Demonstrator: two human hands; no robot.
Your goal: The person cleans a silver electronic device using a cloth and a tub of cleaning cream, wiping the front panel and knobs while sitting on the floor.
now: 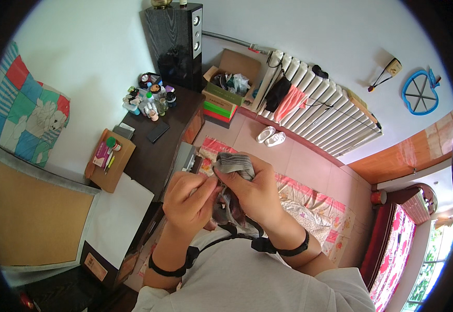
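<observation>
A crumpled grey cloth with dark stripes [235, 165], maybe a sock, is bunched up in front of my chest. My right hand [257, 193] is closed around it, the thumb pressing on the fabric and the striped end sticking up above the fingers. Right beside it, my left hand [189, 202] is closed in a pinch at the cloth's left side. What lies between its fingertips is too small to make out. Darker fabric [225, 208] shows below and between the hands. Black bands circle both wrists.
A dark desk [177, 122] to the left bears bottles [153, 101], a phone [158, 132] and a cardboard box [113, 161]. Ahead are an open carton [231, 78], white shoes [271, 136] and a radiator [325, 112] draped with clothes. A patterned mat [315, 200] lies below.
</observation>
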